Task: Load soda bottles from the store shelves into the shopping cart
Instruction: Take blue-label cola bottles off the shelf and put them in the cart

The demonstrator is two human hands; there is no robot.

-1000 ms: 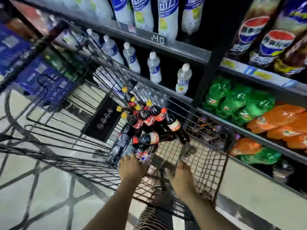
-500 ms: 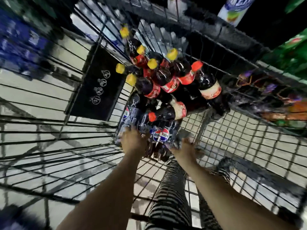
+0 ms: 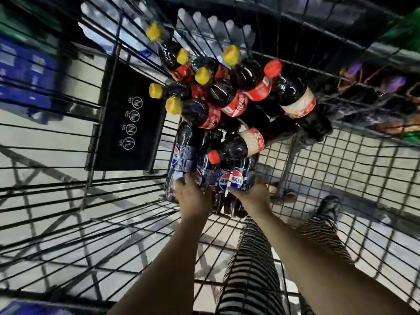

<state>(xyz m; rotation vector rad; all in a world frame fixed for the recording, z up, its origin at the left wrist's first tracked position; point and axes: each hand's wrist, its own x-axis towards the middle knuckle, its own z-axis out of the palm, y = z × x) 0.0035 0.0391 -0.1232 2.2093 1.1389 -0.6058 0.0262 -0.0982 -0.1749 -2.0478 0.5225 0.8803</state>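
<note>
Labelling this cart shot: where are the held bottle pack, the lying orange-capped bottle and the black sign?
bottle pack [image 3: 230, 179]: head view, its round logo.
lying orange-capped bottle [image 3: 234, 147]: head view, its dark shoulder.
black sign [image 3: 146, 123]: head view, bare face beside the icons.

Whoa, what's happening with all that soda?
A person is loading soda into a shopping cart. Their left hand and right hand grip a pack of dark soda bottles low inside it. Yellow-capped bottles and orange-capped bottles already lie piled just beyond the pack.
</note>
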